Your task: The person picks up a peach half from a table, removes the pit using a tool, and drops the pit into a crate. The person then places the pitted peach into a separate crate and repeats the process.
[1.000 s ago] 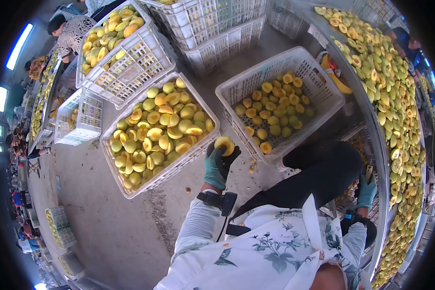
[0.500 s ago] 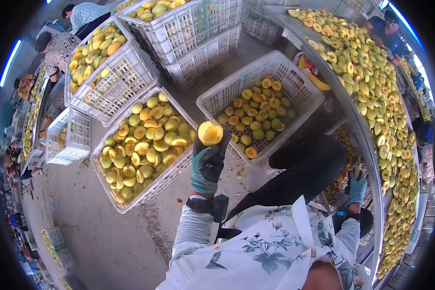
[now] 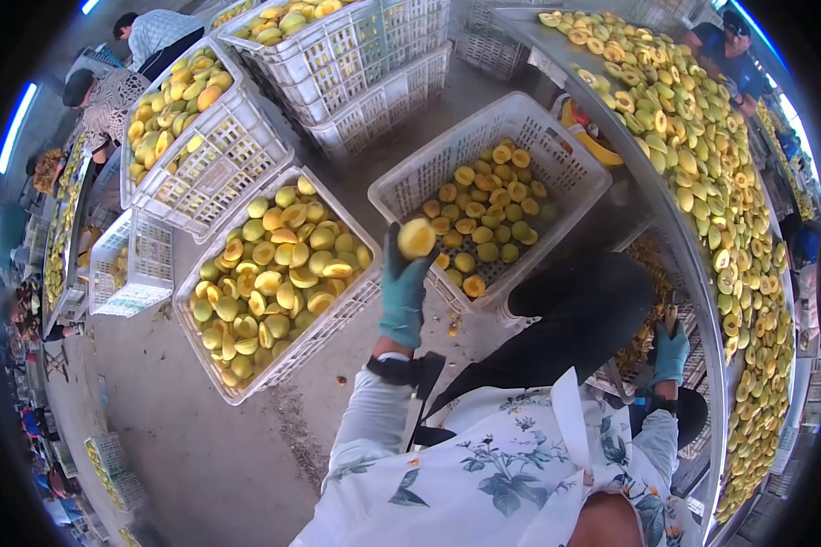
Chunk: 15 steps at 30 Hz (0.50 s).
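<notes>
My left hand (image 3: 403, 290), in a teal and dark glove, holds a halved yellow fruit (image 3: 417, 238) up at its fingertips, between two crates. Below and beyond it, a pale crate (image 3: 575, 201) holds fruit halves over part of its floor. A fuller white crate (image 3: 337, 319) of green-yellow halves stands to the left. At the right, beside the metal table's edge, my gloved right hand (image 3: 671, 352) is closed round a small tool (image 3: 671, 319) whose shape is hard to make out.
Fruit halves cover much of the metal table (image 3: 643, 182) on the right. Stacked crates (image 3: 337, 77) stand at the top. Under the table's edge is a crate of brown scraps (image 3: 643, 337). Co-workers (image 3: 160, 36) are at the upper left and a person (image 3: 730, 55) at the upper right.
My left hand has turned and shifted slightly right with the fruit half, which has moved right and a little up. My right hand has barely moved.
</notes>
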Motion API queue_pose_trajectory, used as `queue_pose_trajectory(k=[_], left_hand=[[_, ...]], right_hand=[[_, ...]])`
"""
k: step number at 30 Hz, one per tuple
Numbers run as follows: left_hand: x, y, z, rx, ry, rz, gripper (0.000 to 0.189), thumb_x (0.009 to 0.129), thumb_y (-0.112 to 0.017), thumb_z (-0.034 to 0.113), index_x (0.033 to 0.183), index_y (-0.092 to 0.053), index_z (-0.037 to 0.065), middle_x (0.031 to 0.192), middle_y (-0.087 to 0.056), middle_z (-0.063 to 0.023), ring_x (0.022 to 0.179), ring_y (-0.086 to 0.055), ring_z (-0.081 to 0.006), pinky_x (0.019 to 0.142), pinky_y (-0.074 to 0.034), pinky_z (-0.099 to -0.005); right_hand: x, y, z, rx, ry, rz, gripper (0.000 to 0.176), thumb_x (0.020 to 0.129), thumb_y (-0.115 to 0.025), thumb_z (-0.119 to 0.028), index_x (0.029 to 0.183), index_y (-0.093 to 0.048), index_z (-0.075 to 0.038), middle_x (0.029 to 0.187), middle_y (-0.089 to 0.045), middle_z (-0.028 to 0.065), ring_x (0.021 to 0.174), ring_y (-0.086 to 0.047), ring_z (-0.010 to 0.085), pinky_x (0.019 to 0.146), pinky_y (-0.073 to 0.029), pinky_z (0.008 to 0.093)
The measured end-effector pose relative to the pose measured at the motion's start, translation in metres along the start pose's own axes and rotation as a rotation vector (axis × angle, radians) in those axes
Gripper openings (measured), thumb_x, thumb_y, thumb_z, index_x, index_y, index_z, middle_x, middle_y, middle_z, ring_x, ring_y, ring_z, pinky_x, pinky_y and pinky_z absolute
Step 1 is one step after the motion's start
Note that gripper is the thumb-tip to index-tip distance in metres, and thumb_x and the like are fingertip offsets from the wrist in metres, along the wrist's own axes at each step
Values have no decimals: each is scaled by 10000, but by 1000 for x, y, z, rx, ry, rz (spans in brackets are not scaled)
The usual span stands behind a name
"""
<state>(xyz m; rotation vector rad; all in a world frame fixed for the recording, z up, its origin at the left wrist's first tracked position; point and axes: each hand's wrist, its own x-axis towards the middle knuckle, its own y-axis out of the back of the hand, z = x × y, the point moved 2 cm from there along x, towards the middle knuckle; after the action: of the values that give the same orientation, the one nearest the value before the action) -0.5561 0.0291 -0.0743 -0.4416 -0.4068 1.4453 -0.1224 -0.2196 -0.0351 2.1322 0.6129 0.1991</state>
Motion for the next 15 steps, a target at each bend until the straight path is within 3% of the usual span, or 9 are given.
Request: queue_pose_trajectory(k=[1,3,4,7,8,10,12,14,15], left_hand=[[5,-4,-12,374,-89,5,586,815,-567,19,1376,-399,28,1331,-492,-146,1208,-515,-249,1021,-421,-334],[7,-17,-32,940,-7,-133,585,813,-595,80,1369,-420,39,1307,-507,-170,1156,-546,-268,957,-451,-334],[9,-27,-43,1219,31,-210,585,812,-609,110,1365,-430,45,1295,-514,-182,1131,-562,-277,926,-465,-334],[22,-43,-76,583,236,-179,505,813,-639,146,1294,-521,48,1205,-584,-183,1068,-602,-260,890,-479,-323],[24,-58,-71,490,219,-115,415,818,-649,169,1206,-591,34,1108,-637,-155,1009,-630,-246,868,-492,-327],[30,-93,-55,376,128,-210,354,855,-611,98,1199,-581,19,1077,-643,-57,871,-594,-100,721,-495,-229],[26,-136,-30,470,-100,-248,285,864,-593,98,1137,-615,17,1025,-657,-52,846,-585,-91,677,-486,-232],[20,-183,-8,481,3,-351,253,871,-578,112,1097,-633,12,982,-674,-74,802,-603,-115,681,-492,-255],[15,-206,-1,446,-101,-404,252,865,-584,123,1088,-636,16,946,-675,-87,768,-607,-134,679,-495,-272]], right_hand=[[0,-5,2,-31,27,2,360,814,-685,-176,1092,-604,38,916,-672,181,782,-623,272,740,-480,364],[7,-3,17,-95,75,37,356,812,-687,-173,1090,-606,35,902,-672,171,776,-624,262,732,-479,359],[25,-11,54,-98,239,132,284,841,-675,-192,1057,-617,-17,671,-587,29,512,-528,110,433,-403,273],[4,6,15,-35,35,56,372,812,-688,-183,1102,-604,34,886,-673,163,760,-624,257,722,-481,356],[6,6,20,-9,10,66,370,817,-686,-188,1106,-605,29,889,-673,167,754,-622,255,715,-482,363],[10,11,30,-32,29,69,374,823,-684,-192,1114,-603,29,876,-672,155,739,-623,237,690,-484,357],[12,11,32,-7,8,43,392,830,-682,-201,1132,-592,32,841,-660,120,719,-625,207,657,-487,344],[-7,21,-6,39,-79,-17,409,832,-681,-205,1149,-582,33,819,-646,105,667,-609,183,598,-478,333],[-12,23,-17,61,-125,-43,418,833,-681,-207,1158,-577,34,808,-638,97,641,-601,171,568,-473,327]])
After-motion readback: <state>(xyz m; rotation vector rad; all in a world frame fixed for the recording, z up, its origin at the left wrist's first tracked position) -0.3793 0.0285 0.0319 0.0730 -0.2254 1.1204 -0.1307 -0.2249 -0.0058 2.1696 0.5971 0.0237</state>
